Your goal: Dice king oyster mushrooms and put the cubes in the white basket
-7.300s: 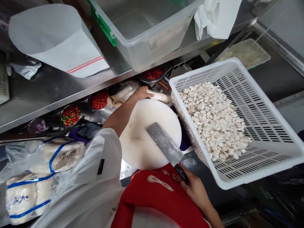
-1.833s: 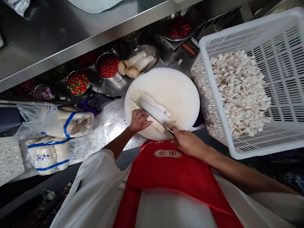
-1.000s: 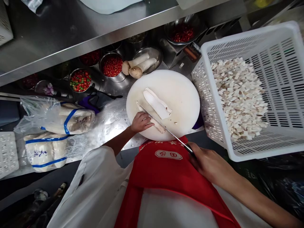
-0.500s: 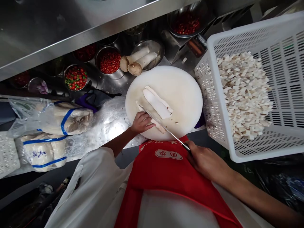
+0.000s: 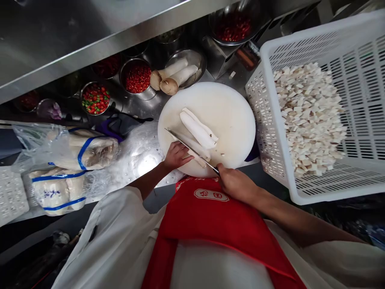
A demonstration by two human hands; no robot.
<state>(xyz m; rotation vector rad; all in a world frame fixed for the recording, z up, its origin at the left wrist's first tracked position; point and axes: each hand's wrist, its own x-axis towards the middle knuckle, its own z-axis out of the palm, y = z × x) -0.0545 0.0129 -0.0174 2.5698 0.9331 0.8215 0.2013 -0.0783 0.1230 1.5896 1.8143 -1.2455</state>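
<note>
Beyond the left hand (image 5: 177,156), slices (image 5: 199,129) lie on the board (image 5: 233,114), with whole mushrooms (image 5: 177,78) behind and bowls (image 5: 138,78) farther left. Bags (image 5: 90,150) lie left of that hand. Right of the right hand (image 5: 237,182), diced pieces (image 5: 313,120) fill part of the basket (image 5: 339,188).

Bare surface opened across the far right of a round cutting board (image 5: 234,112), where a hand could pass above the cut mushroom (image 5: 198,130). A knife (image 5: 194,149) slanted between the left hand (image 5: 177,155) and right hand (image 5: 236,182), barring the near side. A tall basket (image 5: 281,116) walled off the right; whole mushrooms (image 5: 177,78) and chili containers (image 5: 137,78) crowded the far edge. Open desk (image 5: 135,150) lay left, short of bagged mushrooms (image 5: 98,152).
</note>
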